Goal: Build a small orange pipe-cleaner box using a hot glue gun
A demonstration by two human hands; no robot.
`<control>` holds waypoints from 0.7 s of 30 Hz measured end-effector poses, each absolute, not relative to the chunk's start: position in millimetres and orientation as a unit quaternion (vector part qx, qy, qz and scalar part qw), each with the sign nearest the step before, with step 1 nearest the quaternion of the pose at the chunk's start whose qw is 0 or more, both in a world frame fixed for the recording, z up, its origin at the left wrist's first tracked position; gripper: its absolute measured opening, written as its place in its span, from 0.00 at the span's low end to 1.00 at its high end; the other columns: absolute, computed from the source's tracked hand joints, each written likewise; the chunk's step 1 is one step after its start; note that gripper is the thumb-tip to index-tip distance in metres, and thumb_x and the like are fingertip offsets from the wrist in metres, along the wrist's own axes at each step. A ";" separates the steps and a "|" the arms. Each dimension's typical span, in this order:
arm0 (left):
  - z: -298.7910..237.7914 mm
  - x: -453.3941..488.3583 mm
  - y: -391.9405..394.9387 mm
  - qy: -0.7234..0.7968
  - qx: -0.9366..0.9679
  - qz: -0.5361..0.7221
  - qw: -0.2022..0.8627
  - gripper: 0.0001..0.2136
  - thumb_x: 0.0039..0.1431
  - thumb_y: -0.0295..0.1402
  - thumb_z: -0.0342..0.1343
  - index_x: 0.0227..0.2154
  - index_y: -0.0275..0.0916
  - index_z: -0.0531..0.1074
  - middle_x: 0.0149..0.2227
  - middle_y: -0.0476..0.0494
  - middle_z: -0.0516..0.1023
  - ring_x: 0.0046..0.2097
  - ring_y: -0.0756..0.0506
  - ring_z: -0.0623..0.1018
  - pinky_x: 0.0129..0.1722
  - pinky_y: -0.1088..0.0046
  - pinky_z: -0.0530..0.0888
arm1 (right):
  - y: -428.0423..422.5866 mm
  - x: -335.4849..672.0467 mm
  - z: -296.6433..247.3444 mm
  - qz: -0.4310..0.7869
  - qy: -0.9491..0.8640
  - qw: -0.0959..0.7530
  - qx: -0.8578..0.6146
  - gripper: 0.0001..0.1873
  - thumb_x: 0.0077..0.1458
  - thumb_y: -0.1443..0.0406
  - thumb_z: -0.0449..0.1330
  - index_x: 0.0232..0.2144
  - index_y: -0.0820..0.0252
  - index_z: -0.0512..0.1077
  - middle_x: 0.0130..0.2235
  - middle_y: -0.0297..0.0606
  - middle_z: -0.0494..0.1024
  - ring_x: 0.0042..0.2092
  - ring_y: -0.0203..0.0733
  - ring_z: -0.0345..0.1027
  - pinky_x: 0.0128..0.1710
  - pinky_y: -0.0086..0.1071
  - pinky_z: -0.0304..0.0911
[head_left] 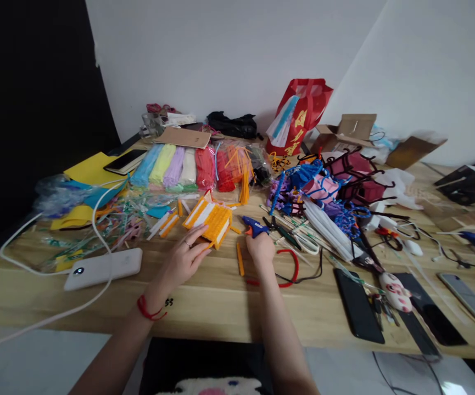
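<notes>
My left hand [185, 258] lies on the wooden table [221, 302] with its fingers stretched toward an orange and white block made of pipe cleaners [209, 218], touching its near edge. A ring shows on one finger and a red string circles the wrist. My right hand [261, 247] is closed around the grip of a blue glue gun [255, 225], whose orange nozzle points left toward the block. A loose orange stick [240, 259] lies between the two hands.
Bags of coloured pipe cleaners [191, 167] lie behind the block. A white power bank [103, 268] with cable sits left. A red hoop [290, 269], masks, scissors, phones [358, 306] and a red bag [301, 115] crowd the right side.
</notes>
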State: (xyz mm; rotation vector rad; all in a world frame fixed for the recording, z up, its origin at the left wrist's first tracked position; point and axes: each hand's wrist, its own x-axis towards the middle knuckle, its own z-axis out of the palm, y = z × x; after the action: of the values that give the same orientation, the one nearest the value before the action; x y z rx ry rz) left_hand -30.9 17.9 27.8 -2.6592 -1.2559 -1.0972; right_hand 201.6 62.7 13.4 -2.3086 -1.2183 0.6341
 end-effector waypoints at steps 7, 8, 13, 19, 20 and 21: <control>51.5 -8.5 8.6 -0.403 -0.866 -0.289 0.067 0.08 0.63 0.32 0.52 0.37 0.41 0.76 0.49 0.38 0.77 0.53 0.39 0.75 0.53 0.56 0.73 | 52.8 230.6 18.6 0.316 -0.408 0.426 -0.743 0.15 0.51 0.61 0.55 0.39 0.63 0.66 0.37 0.46 0.79 0.37 0.48 0.76 0.34 0.35 0.70; 56.4 -6.0 10.5 -0.391 -0.875 -0.281 0.056 0.09 0.63 0.32 0.51 0.38 0.41 0.77 0.47 0.40 0.78 0.51 0.40 0.76 0.51 0.57 0.74 | 49.8 232.3 19.4 0.337 -0.409 0.451 -0.718 0.15 0.50 0.60 0.55 0.39 0.62 0.65 0.36 0.42 0.78 0.34 0.44 0.76 0.31 0.32 0.69; 75.3 0.1 41.0 -0.334 -0.898 -0.281 -0.061 0.09 0.63 0.34 0.52 0.38 0.45 0.77 0.41 0.46 0.81 0.43 0.45 0.78 0.47 0.63 0.73 | 28.9 239.1 22.7 0.400 -0.410 0.517 -0.637 0.20 0.44 0.51 0.63 0.31 0.60 0.65 0.21 0.29 0.71 0.18 0.33 0.62 0.18 0.26 0.59; 88.0 2.8 78.1 -0.315 -0.887 -0.265 -0.210 0.08 0.61 0.35 0.53 0.35 0.44 0.78 0.38 0.48 0.82 0.40 0.46 0.78 0.47 0.67 0.72 | -1.0 241.9 14.9 0.354 -0.383 0.488 -0.700 0.23 0.35 0.51 0.69 0.21 0.58 0.63 0.13 0.23 0.62 0.14 0.31 0.53 0.13 0.26 0.49; 90.0 2.5 80.4 -0.305 -0.896 -0.244 -0.213 0.09 0.61 0.32 0.52 0.38 0.45 0.78 0.40 0.48 0.81 0.43 0.46 0.78 0.50 0.66 0.70 | -5.9 241.5 12.7 0.349 -0.388 0.485 -0.702 0.22 0.35 0.51 0.69 0.21 0.59 0.63 0.13 0.24 0.62 0.14 0.31 0.53 0.14 0.26 0.50; 91.8 2.0 81.5 -0.294 -0.907 -0.218 -0.210 0.12 0.60 0.28 0.51 0.42 0.47 0.77 0.43 0.49 0.80 0.45 0.45 0.77 0.53 0.64 0.68 | -10.4 241.0 10.3 0.347 -0.391 0.485 -0.701 0.21 0.36 0.52 0.68 0.21 0.59 0.64 0.13 0.24 0.63 0.15 0.31 0.54 0.15 0.26 0.51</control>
State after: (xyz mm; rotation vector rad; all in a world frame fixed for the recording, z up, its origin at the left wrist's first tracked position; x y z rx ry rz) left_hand 2.0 81.5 91.8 -3.3067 -1.0710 -0.7947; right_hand 241.0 -10.4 10.3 -1.7053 -0.9520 0.8454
